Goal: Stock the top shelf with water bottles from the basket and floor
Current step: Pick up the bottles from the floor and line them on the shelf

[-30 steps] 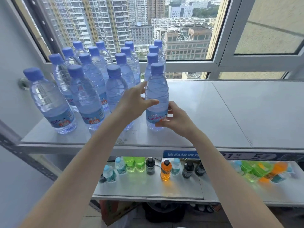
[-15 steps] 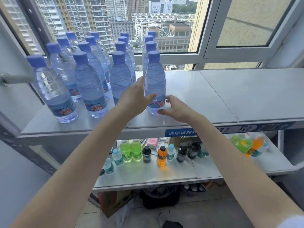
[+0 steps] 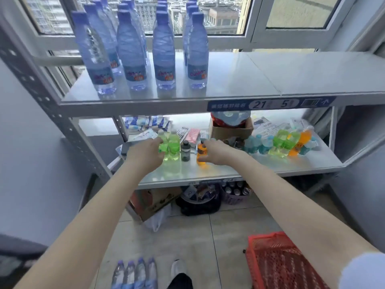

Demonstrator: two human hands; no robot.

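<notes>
Both hands have let go of the clear plastic water bottle with the blue cap [image 3: 198, 55] that they were steadying a second ago. It now stands upright at the right end of the front row on the grey metal top shelf [image 3: 291, 76], just beside its neighbours. The left hand [image 3: 145, 153] and the right hand [image 3: 216, 152] have dropped to the level of the middle shelf [image 3: 208, 174], fingers loosely spread and holding nothing. The view has tipped down toward the floor. That placement looks finished, and the next bottle is probably being sought.

Four more blue-capped floor bottles [image 3: 135, 272] stand in a row on the tiles, just beside a dark shoe [image 3: 178, 268] and well left of the red plastic mesh basket [image 3: 277, 265]. The part of the basket in view shows no bottle. The rows fill only the left part of the top shelf.

In the view the hands overlap two green drink bottles [image 3: 174, 146], a small dark bottle [image 3: 185, 151] and an orange drink bottle [image 3: 201, 154] on the middle shelf. Whether they touch these I cannot tell. Those light bottles could tip if brushed, and the arms likely have to draw back past the shelf edge before reaching down.
</notes>
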